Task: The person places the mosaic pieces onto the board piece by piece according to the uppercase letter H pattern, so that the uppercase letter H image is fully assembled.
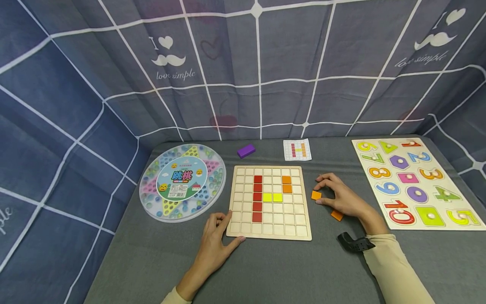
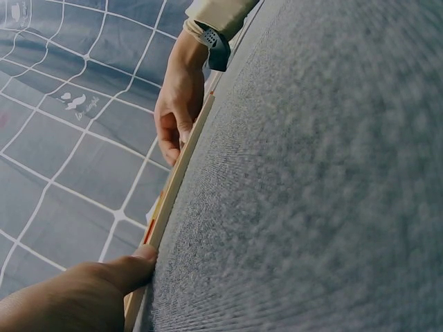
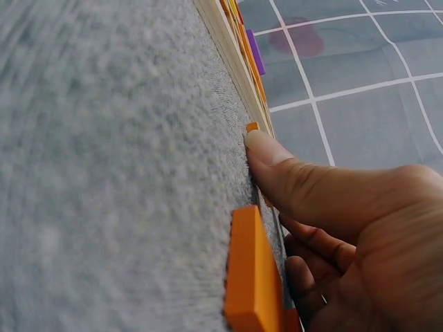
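Observation:
A wooden grid board (image 1: 279, 231) lies on the table, carrying a column of red tiles (image 1: 257, 198), two yellow tiles (image 1: 272, 197) and two orange tiles (image 1: 286, 184). My left hand (image 1: 214, 245) rests at its near left corner, thumb (image 2: 144, 253) against the front edge and forefinger along the left edge. Right of the board, my right hand (image 1: 339, 198) pinches a loose orange tile (image 1: 316, 195) between thumb (image 3: 270, 155) and fingers. Beneath that hand lies more orange (image 1: 336, 215), close by in the right wrist view as an orange block (image 3: 250, 273).
Behind the board lie a purple block (image 1: 246, 151) and a small printed pattern card (image 1: 297, 150). A round Chinese checkers set (image 1: 221, 185) is at the left, a number-and-shape puzzle board (image 1: 402, 217) at the right. Patterned curtains (image 1: 228, 101) enclose the table.

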Available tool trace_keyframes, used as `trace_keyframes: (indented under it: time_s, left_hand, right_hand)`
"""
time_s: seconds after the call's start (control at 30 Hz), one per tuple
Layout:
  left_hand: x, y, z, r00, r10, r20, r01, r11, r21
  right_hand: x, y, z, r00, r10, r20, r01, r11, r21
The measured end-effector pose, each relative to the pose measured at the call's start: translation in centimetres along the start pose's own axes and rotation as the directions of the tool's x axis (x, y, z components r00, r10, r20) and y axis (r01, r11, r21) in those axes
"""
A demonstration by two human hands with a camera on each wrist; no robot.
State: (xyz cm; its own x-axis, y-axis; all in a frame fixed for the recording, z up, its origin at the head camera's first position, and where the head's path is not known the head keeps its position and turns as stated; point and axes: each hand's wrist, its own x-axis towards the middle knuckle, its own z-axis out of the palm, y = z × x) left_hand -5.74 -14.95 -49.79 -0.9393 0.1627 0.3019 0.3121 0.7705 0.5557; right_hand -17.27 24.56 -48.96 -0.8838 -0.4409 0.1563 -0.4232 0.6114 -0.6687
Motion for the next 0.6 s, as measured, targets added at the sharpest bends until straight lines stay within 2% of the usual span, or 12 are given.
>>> trace_keyframes:
  time_s: [0.27,0.6]
  left_hand:
    - [-0.02,-0.08,0.1,1.0,0.018,-0.007,-0.018,1.0,-0.001]
    - [-0.03,-0.12,0.14,1.0,0.012,-0.007,-0.012,1.0,-0.004]
  right_hand:
    - [-0.07,-0.22,-0.01,1.0,-0.007,-0.008,0.007,1.0,0.007]
    - [-0.07,-0.3,0.07,1.0,-0.002,-0.026,0.002,1.0,0.007]
